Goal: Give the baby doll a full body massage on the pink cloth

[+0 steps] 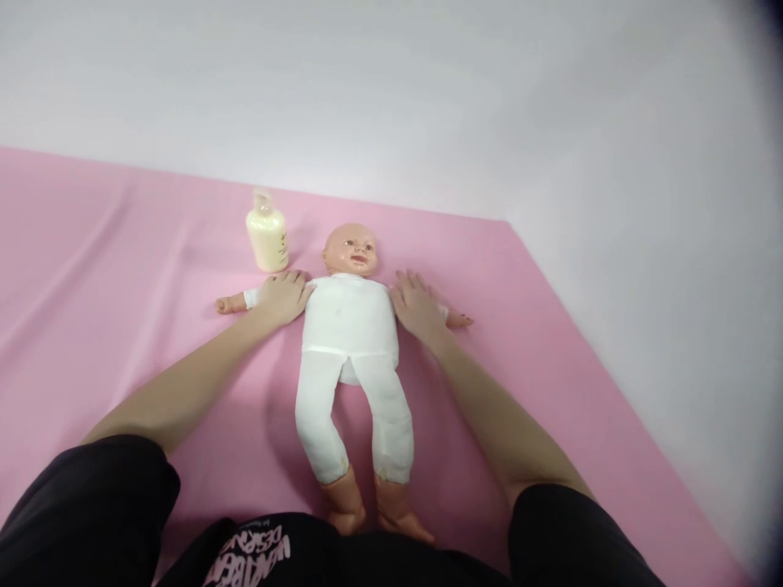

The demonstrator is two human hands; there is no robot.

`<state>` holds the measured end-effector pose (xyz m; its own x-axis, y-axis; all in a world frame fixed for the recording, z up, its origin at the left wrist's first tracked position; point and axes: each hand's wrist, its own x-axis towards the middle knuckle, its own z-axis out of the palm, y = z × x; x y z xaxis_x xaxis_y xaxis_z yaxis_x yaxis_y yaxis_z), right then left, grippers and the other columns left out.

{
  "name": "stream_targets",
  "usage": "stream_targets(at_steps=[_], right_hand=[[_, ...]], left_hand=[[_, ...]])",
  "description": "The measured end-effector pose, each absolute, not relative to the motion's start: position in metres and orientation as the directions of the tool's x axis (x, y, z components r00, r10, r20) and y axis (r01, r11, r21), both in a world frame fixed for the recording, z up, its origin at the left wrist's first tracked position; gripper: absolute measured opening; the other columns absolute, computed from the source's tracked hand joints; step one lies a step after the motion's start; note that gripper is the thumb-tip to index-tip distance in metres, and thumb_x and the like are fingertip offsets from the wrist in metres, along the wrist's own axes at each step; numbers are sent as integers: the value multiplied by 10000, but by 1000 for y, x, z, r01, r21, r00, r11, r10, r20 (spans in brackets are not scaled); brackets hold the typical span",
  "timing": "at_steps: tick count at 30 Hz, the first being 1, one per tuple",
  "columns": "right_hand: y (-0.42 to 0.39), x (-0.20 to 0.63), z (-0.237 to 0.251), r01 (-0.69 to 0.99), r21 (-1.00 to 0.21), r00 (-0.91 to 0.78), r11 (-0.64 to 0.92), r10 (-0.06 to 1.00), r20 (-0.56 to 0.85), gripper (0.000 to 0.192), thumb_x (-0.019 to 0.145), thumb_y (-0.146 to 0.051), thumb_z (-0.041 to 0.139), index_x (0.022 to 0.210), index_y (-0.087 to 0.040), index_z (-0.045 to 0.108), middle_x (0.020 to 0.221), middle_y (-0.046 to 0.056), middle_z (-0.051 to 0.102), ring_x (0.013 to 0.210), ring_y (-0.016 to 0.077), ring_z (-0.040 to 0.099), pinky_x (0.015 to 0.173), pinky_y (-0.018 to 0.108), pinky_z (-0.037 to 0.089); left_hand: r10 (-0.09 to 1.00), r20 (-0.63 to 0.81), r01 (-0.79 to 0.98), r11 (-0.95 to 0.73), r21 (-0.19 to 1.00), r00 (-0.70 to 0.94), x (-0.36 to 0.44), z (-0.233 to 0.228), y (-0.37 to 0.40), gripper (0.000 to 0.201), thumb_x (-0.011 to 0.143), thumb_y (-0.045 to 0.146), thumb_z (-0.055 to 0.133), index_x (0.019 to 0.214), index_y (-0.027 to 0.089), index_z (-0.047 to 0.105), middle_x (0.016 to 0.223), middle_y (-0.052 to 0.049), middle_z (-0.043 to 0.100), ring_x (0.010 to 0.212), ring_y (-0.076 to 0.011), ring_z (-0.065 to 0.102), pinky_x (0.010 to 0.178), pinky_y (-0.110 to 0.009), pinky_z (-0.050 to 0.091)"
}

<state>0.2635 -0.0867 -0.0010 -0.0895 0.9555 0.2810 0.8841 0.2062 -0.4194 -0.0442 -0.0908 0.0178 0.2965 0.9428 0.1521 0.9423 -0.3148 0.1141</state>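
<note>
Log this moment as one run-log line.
left hand flat on doll arm | right hand flat on other arm | doll supine on pink sheet | bottle upright

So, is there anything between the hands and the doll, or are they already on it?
Nothing visible stands between them. The left hand lies flat on the doll at its one shoulder, the right hand at the other. The cream bottle stands apart, beside the doll's head, on the pink sheet.

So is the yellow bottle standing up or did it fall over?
Standing up. The bottle sits on its base on the pink sheet, cap on top.
</note>
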Motion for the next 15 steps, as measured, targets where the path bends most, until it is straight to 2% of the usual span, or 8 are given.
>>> stream_targets(at_steps=[3,5,6,8,11,15], right_hand=[[-116,230,12,830,-452,-273,327,945,181,646,1044,-477,314,1600,-148,334,1686,194,295,1595,366,224,1250,651,257],[-142,208,24,777,-434,-434,456,887,155,637,1044,-478,344,1615,-196,319,1717,154,226,1608,390,151,1239,701,222],[-155,199,30,747,-409,-511,524,846,152,617,1040,-482,374,1601,-226,356,1716,137,239,1608,405,132,1232,738,177],[-179,186,41,649,-359,-678,671,724,129,555,1032,-475,438,1548,-271,455,1688,119,326,1596,393,195,1243,740,105],[-209,176,51,462,-305,-853,833,512,104,554,1011,-519,502,1505,-269,516,1614,137,457,1555,368,310,1261,704,92],[-241,168,55,189,-282,-969,941,226,102,528,1031,-536,458,1458,-244,562,1595,142,483,1517,331,388,1257,661,172]], left_hand=[[933,162,928,-344,145,321,-43,16,-91,516,1069,421,250,1377,147,560,1420,-159,628,1288,-325,589,1071,-494,435],[934,162,927,-344,153,319,-42,17,-92,511,1068,423,253,1364,150,568,1413,-165,631,1294,-325,587,1074,-491,428],[934,162,927,-342,156,318,-42,17,-93,510,1068,424,253,1355,150,573,1408,-168,633,1294,-327,586,1066,-489,430],[936,158,927,-340,160,316,-41,20,-93,509,1069,430,250,1333,153,586,1394,-169,638,1281,-329,592,1044,-489,439],[936,135,927,-343,150,325,-41,22,-93,505,1070,430,246,1296,153,602,1368,-161,650,1237,-327,606,1025,-489,446],[936,127,927,-345,149,328,-41,24,-93,500,1070,427,253,1288,144,603,1366,-161,648,1225,-323,608,1036,-492,444]])
